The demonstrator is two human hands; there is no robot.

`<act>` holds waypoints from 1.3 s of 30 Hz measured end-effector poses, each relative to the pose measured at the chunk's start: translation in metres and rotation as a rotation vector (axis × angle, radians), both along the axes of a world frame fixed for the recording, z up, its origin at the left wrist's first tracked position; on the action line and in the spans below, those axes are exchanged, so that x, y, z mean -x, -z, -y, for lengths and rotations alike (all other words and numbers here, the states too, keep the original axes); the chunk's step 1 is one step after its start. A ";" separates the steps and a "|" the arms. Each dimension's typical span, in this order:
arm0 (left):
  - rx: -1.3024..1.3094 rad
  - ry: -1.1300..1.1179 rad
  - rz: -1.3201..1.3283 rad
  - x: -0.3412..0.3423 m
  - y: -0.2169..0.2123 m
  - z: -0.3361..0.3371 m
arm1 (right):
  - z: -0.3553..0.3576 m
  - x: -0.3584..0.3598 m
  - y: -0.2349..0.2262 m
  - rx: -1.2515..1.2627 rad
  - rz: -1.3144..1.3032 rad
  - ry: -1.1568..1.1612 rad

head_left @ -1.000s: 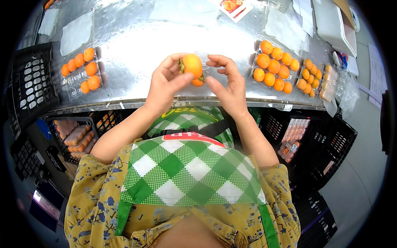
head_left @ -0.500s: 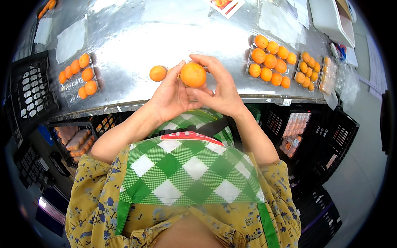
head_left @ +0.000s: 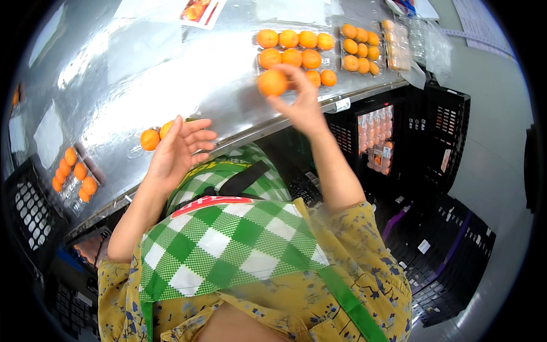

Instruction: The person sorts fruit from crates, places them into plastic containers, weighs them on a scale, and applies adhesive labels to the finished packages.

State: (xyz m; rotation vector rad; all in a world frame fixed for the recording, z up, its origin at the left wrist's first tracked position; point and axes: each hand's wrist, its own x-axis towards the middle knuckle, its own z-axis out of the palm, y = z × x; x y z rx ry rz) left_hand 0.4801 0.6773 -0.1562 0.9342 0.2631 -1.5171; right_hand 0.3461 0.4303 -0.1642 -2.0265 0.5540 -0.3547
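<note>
At the near-left corner of the clear tray (head_left: pixel 327 61), the right hand (head_left: pixel 302 101) grips a persimmon (head_left: pixel 272 83); lowering it softly should avoid bruises. The left hand (head_left: pixel 175 153), fingers spread, is empty beside loose persimmons (head_left: pixel 150 139).

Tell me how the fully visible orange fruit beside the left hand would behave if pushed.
The orange fruit would probably roll, being rounded on a smooth-looking metal table. Its shiny skin may feel slightly slippery. Pushed right, it would likely bump the neighbouring fruit.

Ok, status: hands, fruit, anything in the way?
Right hand: holding round orange fruit by clear plastic tray. Left hand: open, partly hiding another orange fruit.
</note>
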 end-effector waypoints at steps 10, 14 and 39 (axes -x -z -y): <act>-0.086 -0.001 0.250 -0.013 0.005 0.000 | 0.155 0.055 0.048 0.531 -0.351 0.313; -0.079 0.038 0.223 -0.010 0.007 0.020 | 0.166 0.050 0.058 0.521 -0.431 0.271; -0.074 -0.054 0.788 -0.025 0.042 0.068 | 0.205 -0.041 0.032 0.531 -0.318 0.167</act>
